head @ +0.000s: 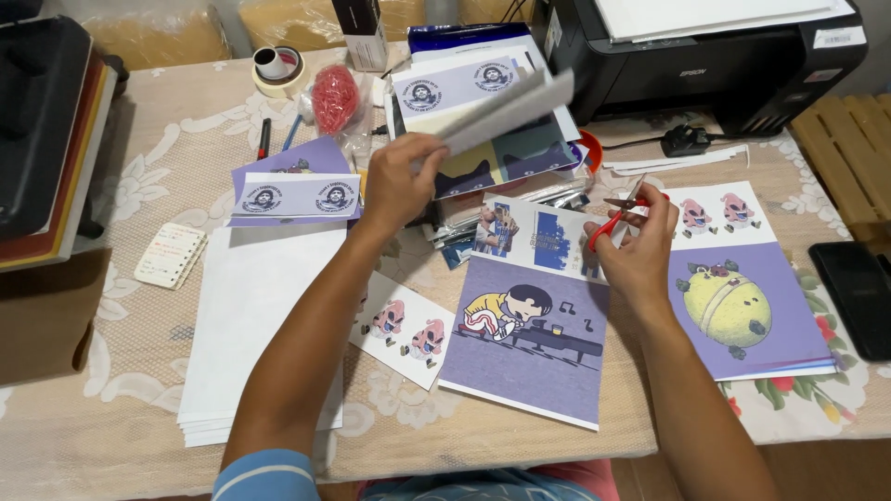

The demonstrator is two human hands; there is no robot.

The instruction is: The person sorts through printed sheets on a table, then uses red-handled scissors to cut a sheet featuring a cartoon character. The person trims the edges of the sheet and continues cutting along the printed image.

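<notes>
My left hand (397, 181) pinches a blurred sheet of paper (506, 109) above the surface (139, 176) | my right hand (640, 232) grips red-handled scissors (620, 211), blades apparently parted | risk: sheet flexes mid-air, so a cut could wander into the print | piano cartoon print (529, 339) lies below.

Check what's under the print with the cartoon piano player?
The piano print overlaps the lower edge of a printed strip and lies on the lace tablecloth. Whatever else sits beneath it is covered. The right hand holds red scissors above.

grey sheet (506, 111) lifted, red scissors (620, 211) gripped
</notes>
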